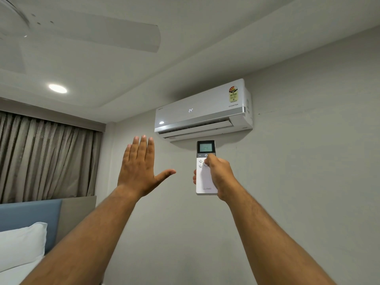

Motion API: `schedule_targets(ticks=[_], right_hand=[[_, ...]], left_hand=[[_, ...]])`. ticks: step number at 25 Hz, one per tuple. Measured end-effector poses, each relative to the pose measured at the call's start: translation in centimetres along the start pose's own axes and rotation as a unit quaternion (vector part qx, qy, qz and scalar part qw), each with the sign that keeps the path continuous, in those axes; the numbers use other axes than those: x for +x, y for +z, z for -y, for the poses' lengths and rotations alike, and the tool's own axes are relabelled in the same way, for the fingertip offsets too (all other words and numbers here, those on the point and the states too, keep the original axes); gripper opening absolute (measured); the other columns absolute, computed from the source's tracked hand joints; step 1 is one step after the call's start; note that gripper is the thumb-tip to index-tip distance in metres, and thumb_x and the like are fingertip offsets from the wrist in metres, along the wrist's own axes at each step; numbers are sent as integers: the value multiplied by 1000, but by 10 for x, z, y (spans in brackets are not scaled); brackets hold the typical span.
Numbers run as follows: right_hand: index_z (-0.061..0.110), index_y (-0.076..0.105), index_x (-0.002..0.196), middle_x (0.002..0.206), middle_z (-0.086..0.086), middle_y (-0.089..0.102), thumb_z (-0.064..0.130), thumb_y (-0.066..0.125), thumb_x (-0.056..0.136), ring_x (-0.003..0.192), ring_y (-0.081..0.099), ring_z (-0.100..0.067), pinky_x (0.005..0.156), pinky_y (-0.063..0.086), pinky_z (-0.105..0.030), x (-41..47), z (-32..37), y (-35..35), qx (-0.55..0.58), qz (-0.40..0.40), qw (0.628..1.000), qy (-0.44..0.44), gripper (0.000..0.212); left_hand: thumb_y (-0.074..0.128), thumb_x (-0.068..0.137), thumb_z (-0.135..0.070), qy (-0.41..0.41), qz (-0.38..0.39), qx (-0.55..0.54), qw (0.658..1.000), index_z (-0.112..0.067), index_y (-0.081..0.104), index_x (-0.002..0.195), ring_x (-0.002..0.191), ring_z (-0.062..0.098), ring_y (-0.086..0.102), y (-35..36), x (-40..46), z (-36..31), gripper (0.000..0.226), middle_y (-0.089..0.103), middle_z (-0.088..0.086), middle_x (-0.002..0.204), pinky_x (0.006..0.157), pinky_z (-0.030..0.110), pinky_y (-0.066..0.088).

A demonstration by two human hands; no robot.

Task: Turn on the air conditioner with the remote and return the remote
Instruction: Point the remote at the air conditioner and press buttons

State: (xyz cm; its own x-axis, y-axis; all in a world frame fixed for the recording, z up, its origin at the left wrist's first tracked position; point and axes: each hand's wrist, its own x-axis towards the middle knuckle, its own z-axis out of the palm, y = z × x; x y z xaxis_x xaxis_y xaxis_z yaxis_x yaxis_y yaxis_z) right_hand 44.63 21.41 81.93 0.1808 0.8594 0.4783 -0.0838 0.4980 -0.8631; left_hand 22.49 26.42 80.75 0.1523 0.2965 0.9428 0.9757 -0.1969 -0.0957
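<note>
The right hand (218,173) keeps a closed grip around the remote (205,169), held upright and aimed at the air conditioner (201,112) on the wall just above it, the thumb resting by the power button, likely so the signal carries straight. The unit's panel reads 24 and its flap looks ajar, so it seems switched on. The left hand (141,167) is raised flat and open, holding nothing, perhaps feeling for airflow. No containers show; returning the remote remains.
</note>
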Motion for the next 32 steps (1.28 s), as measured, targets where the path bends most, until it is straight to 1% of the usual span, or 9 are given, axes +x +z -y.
schedule_targets(ticks=[3,10,14,21,26,29,32], right_hand=[[5,58,91,62,-16,71,17,47,82,50,67,-30,49,58,-35,-3,1,0,9,4,1000,-19,19],[6,57,90,65,-16,71,18,48,83,52,68,-30,48,58,-34,-6,4,0,6,5,999,-37,17],[8,56,86,66,-16,70,18,48,84,50,68,-29,47,58,-34,-7,2,-2,-1,0,999,-40,13],[5,56,90,72,-20,68,16,48,82,50,66,-30,50,58,-36,-7,-5,-3,-8,1,999,-36,15],[6,57,92,75,-21,70,17,48,83,52,68,-30,50,58,-35,-6,-8,-2,-7,-5,999,-35,17],[7,57,94,79,-22,71,19,49,84,54,68,-31,54,59,-37,-5,-11,-2,-9,-10,999,-33,18],[8,57,91,81,-22,72,19,49,84,55,69,-31,53,58,-36,-5,-13,-3,-9,-12,999,-34,15]], left_hand=[[4,70,-89,0,5,8,1000,-9,-17,145,147,30,-10,-3,1,-4,112,-5,16,160,119,44,-3],[-1,68,-89,5,14,19,1000,-9,-21,144,146,29,-14,-5,1,-8,112,-10,15,160,118,42,-8],[0,69,-89,7,24,10,1000,-9,-17,146,147,28,-13,-5,0,-9,113,-9,15,160,118,41,-9],[-5,64,-91,6,70,-4,997,-9,-6,150,148,27,-8,-2,1,-8,119,-2,12,162,118,42,-3],[-4,64,-92,-2,73,-17,997,-9,-4,150,148,27,-6,-3,-1,-12,119,1,11,162,118,42,-3],[-3,64,-92,-6,75,-22,997,-10,-3,151,148,27,-5,-2,-4,-18,119,2,11,162,117,41,-4],[-3,63,-91,-9,81,-25,996,-11,-3,151,148,28,-5,0,-5,-24,119,1,11,162,116,41,-5]])
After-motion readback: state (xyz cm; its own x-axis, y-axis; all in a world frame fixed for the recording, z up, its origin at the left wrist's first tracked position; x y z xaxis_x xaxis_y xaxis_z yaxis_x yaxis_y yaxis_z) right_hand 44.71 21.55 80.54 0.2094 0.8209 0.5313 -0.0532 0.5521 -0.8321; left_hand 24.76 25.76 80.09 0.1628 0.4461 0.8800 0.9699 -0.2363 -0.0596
